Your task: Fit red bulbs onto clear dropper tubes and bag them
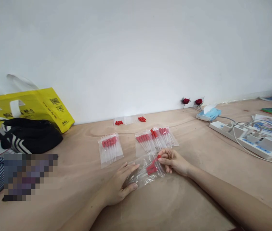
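Observation:
A clear plastic bag [142, 175] with several red-tipped sticks inside lies on the wooden table between my hands. My left hand [123, 183] rests on its left end, thumb and fingers spread. At the bag's upper right, my right hand [171, 161] pinches a red tip [159, 157] between thumb and finger. Just beyond lie two overlapping clear bags, a left one [145, 141] and a right one [166, 136], both holding red-tipped white sticks. Another such bag [111, 149] lies to their left.
Small bags with red pieces [118, 122] lie near the wall. A yellow bag [41, 109] and black pouch [37, 136] stand at left. At right are a power strip [249, 141] with cables, a tissue pack [208, 114] and two red roses [198, 102].

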The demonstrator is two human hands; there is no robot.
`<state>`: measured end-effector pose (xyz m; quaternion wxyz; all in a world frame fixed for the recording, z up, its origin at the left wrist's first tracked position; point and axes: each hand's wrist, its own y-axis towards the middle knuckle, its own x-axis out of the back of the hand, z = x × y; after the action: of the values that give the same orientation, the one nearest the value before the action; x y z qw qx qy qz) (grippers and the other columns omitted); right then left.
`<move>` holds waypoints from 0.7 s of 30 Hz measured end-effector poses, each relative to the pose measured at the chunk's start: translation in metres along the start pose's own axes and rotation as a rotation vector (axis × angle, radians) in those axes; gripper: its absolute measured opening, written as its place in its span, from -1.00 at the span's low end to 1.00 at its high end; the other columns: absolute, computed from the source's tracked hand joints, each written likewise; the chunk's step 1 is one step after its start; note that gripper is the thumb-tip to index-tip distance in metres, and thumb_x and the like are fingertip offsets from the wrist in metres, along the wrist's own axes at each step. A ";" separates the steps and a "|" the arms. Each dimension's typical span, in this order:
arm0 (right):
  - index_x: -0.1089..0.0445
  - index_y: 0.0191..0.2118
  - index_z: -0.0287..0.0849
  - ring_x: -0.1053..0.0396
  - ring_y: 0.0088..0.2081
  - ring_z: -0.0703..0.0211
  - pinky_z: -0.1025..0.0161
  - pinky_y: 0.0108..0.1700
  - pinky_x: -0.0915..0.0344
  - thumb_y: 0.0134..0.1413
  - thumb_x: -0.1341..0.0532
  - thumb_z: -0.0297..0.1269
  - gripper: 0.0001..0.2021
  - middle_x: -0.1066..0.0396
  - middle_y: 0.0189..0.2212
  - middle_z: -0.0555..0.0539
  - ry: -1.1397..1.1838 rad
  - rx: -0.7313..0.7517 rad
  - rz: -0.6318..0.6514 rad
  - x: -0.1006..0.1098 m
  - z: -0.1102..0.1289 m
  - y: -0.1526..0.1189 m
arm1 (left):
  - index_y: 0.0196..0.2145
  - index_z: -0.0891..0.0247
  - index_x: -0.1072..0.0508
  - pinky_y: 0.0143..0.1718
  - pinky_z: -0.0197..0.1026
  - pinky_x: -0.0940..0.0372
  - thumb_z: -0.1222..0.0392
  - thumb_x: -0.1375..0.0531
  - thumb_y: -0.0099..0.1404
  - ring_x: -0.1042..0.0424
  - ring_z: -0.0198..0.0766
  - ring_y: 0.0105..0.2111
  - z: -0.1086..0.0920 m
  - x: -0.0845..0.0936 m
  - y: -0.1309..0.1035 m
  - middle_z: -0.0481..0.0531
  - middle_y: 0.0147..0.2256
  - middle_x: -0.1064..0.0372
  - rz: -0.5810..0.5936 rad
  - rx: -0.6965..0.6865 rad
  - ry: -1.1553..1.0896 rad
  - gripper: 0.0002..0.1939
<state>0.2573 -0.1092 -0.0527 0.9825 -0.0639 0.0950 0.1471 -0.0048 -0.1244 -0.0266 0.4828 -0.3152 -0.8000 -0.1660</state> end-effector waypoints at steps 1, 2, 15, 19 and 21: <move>-0.20 -0.36 -0.20 -0.15 -0.81 0.42 0.52 -0.79 0.01 -0.25 -0.29 -0.13 -0.65 -0.18 -0.81 0.23 -0.035 -0.010 0.055 0.001 0.001 -0.001 | 0.14 0.07 -0.05 0.09 0.14 0.02 0.05 -0.06 0.22 0.11 0.02 0.16 0.001 -0.001 0.000 0.01 0.15 -0.03 -0.004 -0.003 -0.006 -0.47; -0.20 -0.35 -0.20 -0.12 -0.83 0.42 0.52 -0.79 0.05 -0.21 -0.26 -0.12 -0.67 -0.15 -0.83 0.24 -0.071 -0.018 0.102 0.001 0.002 -0.001 | 0.14 0.06 -0.05 0.08 0.15 0.02 0.04 -0.06 0.22 0.10 0.02 0.16 0.002 -0.001 0.000 0.01 0.15 -0.03 -0.006 -0.008 -0.007 -0.47; -0.20 -0.53 -0.18 -0.03 -0.82 0.45 0.49 -0.80 0.07 -0.20 -0.21 -0.19 -0.81 -0.14 -0.81 0.19 -0.318 0.029 -0.099 -0.017 -0.012 0.011 | 0.14 0.08 -0.06 0.10 0.14 0.04 0.04 -0.07 0.21 0.05 0.00 0.15 0.002 -0.001 0.001 0.02 0.13 -0.06 -0.018 -0.039 0.011 -0.46; -0.25 -0.51 -0.19 -0.10 -0.77 0.40 0.43 -0.74 -0.02 -0.13 -0.11 -0.25 -0.88 -0.27 -0.71 0.10 -0.552 0.087 -0.298 0.004 0.001 0.026 | 0.09 0.11 -0.15 0.14 0.10 0.13 0.08 -0.07 0.22 -0.06 -0.11 0.11 0.001 0.001 0.004 0.03 0.10 -0.13 -0.011 -0.112 0.008 -0.53; -0.25 -0.55 -0.19 -0.24 -0.62 0.32 0.38 -0.57 -0.16 -0.17 -0.13 -0.31 -0.92 -0.31 -0.65 0.05 -0.694 0.184 -0.450 0.018 0.013 0.042 | 0.06 0.12 -0.21 0.14 0.11 0.14 0.09 -0.08 0.22 -0.07 -0.12 0.11 0.000 0.002 0.005 0.04 0.10 -0.14 -0.003 -0.118 0.005 -0.56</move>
<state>0.2640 -0.0627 -0.0481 0.9654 0.0582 -0.2453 -0.0674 -0.0022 -0.1204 -0.0250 0.4650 -0.3417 -0.7881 -0.2142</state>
